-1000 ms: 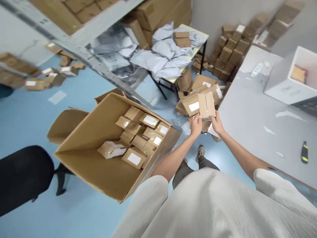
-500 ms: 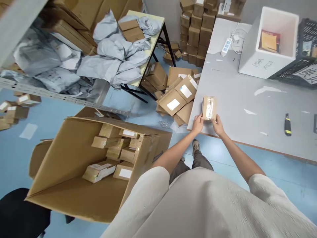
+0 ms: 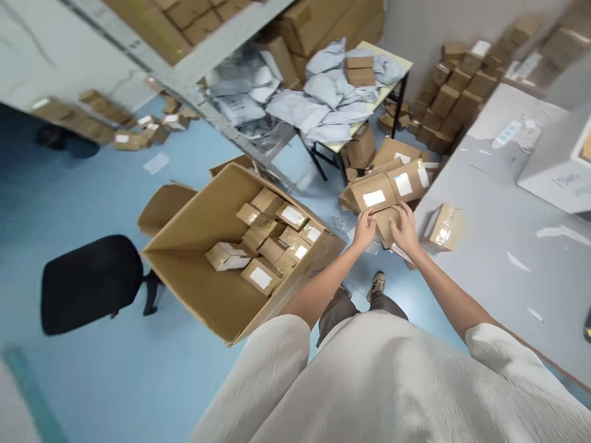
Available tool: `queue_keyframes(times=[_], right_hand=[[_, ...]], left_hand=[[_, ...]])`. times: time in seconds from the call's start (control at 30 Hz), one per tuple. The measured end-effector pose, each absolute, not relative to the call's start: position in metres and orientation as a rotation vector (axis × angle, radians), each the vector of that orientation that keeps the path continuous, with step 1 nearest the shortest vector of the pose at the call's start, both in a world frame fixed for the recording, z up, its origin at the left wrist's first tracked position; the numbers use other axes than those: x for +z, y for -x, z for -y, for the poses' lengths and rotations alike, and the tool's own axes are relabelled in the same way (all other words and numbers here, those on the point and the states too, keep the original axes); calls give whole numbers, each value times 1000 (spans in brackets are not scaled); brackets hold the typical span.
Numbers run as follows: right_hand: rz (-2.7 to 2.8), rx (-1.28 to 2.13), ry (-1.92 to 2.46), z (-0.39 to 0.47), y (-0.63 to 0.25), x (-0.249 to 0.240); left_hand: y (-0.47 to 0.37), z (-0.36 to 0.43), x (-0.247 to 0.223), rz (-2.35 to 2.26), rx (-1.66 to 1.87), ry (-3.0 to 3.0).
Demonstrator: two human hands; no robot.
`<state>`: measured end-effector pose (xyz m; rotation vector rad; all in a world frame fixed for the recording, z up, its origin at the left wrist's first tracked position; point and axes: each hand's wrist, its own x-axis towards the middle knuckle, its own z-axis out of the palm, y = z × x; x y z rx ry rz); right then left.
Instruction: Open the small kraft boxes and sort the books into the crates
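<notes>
My left hand (image 3: 365,230) and my right hand (image 3: 405,231) reach out over the pile of cardboard beside the table. Both have their fingers apart, and I see nothing gripped in either. Between them shows a brown cardboard piece (image 3: 386,226); whether the fingertips touch it I cannot tell. A taped small cardboard box (image 3: 446,227) rests on the table's corner, just right of my right hand. Beyond my fingers lie larger cardboard boxes with white labels (image 3: 375,189), which look flattened.
A large open carton (image 3: 189,280) with several small boxes (image 3: 261,275) stands at my left, a black chair (image 3: 92,283) behind it. The grey table (image 3: 498,215) bears a white bin (image 3: 561,163). Grey parcel bags (image 3: 323,92) cover a small table. Box stacks (image 3: 446,104) line the wall.
Both hands have let go of the small box, leaving it on the table, and moved left over the cardboard pile. The view has turned left, showing the whole chair.
</notes>
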<state>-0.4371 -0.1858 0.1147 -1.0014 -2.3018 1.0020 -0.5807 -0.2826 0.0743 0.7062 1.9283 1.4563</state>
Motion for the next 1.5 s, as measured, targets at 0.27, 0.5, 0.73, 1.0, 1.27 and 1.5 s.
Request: queue_keyframes(times=[0.27, 0.5, 0.73, 1.0, 1.27, 1.5], right_hand=[[2577, 1230, 532, 288, 594, 114], [2803, 1223, 468, 373, 707, 78], [3135, 1053, 702, 403, 769, 11], [3332, 914, 909, 397, 827, -94], [3379, 806, 905, 384, 871, -186], [3350, 712, 905, 390, 879, -217]], left_hand=[[702, 428, 61, -2133, 1662, -310], [775, 542, 30, -2195, 1692, 39], [795, 592, -24, -2110, 1683, 338], [807, 603, -82, -2093, 1685, 531], [831, 595, -143, -2090, 1678, 627], [826, 590, -178, -2042, 1680, 661]])
